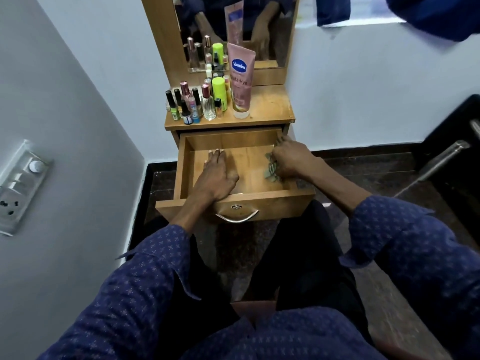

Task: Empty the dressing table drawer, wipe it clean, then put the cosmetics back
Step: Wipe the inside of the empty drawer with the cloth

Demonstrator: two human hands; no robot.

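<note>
- Head view: the drawer (pixel 181 162) is standing pulled out, nothing lying in it but the hands and a cloth (pixel 271 169).
- The left hand (pixel 217 176) is lying flat, fingers straight, pressing the drawer floor near its left wall.
- The right hand (pixel 291 159) is gripping the bunched cloth against the right wall.
- Bare floor is showing between the hands.
- The cosmetics (pixel 197 102) are crowding the tabletop's left front corner, the pink tube (pixel 241 79) beside them; the right half (pixel 272 105) is lying bare.

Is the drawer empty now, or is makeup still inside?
Empty of makeup. Inside the drawer are only the left hand, flat, and the right hand gripping a cloth.
</note>
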